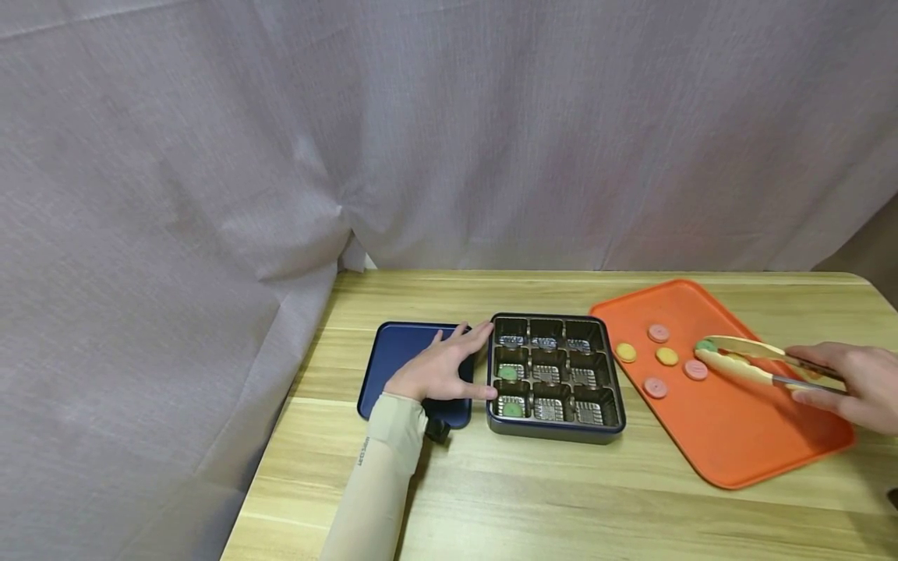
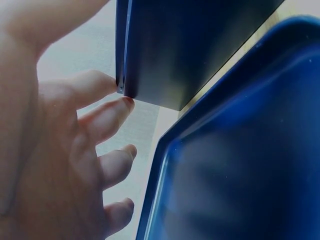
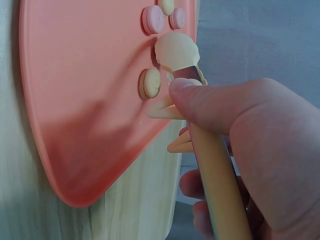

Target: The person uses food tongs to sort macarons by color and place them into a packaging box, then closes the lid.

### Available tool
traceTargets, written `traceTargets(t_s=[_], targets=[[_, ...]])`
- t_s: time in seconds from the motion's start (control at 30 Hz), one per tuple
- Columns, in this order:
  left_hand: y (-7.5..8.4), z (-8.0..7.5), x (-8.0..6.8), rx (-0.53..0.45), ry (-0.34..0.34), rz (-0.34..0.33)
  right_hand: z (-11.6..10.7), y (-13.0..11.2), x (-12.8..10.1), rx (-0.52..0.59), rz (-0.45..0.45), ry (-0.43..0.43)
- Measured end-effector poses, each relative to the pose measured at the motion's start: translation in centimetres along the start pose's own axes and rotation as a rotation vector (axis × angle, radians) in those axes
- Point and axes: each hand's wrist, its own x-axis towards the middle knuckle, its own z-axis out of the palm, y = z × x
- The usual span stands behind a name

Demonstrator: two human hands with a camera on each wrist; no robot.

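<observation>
"Pale sleeve [image 1: 372, 491] in front; what's its hand doing?"

"Left hand [image 1: 445, 370]: fingers spread, touching the box's [image 1: 554, 431] left edge, gripping nothing. Right of the box, the right hand [image 1: 859, 386] grips tongs [image 1: 758, 347], tips at a green macaron [image 1: 705, 346]."

"How much is done?"

"Two green discs [image 1: 508, 373] sit in the box's left column; seven compartments seem unfilled. Pink macarons [image 1: 696, 370] and yellow macarons [image 1: 667, 356] lie right of the box, on the tray [image 1: 737, 436]."

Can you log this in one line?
left hand: touches dark blue square box | right hand: holds cream-tipped tongs at round green macaron | box: two green macarons | orange rectangular tray: pink macarons, yellow macarons
</observation>
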Motion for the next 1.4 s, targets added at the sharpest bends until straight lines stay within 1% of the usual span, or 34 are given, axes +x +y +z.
traceTargets(t_s=[0.13, 0.27, 0.53, 0.77, 0.9, 1.0, 1.13, 1.3, 1.4], targets=[[-0.1, 0.1, 0.1, 0.004, 0.001, 0.004, -0.1, -0.1, 0.2, -0.004, -0.018, 0.027], [-0.1, 0.1, 0.1, -0.002, 0.001, 0.005, -0.4, -0.4, 0.5, 0.000, -0.030, 0.035], [-0.1, 0.1, 0.1, 0.005, 0.001, 0.003, -1.4, -1.7, 1.3, -0.004, 0.020, -0.045], [-0.2, 0.2, 0.1, 0.009, 0.005, 0.005, -2.4, -2.9, 2.4, 0.000, -0.047, -0.043], [-0.2, 0.3, 0.2, 0.015, 0.009, 0.007, -2.9, -3.9, 3.1, -0.005, -0.027, -0.087], [-0.3, 0.3, 0.2, 0.019, 0.013, 0.012, -3.2, -4.8, 3.6, 0.000, -0.016, -0.094], [-0.3, 0.2, 0.2, 0.020, 0.011, 0.015, -3.6, -5.8, 4.0, 0.014, -0.036, -0.049], [-0.3, 0.2, 0.2, 0.020, 0.007, 0.010, -4.3, -6.8, 4.6, 0.034, -0.063, -0.027], [-0.3, 0.2, 0.1, 0.018, 0.004, 0.009, -4.7, -7.6, 5.2, 0.038, -0.097, -0.007]])
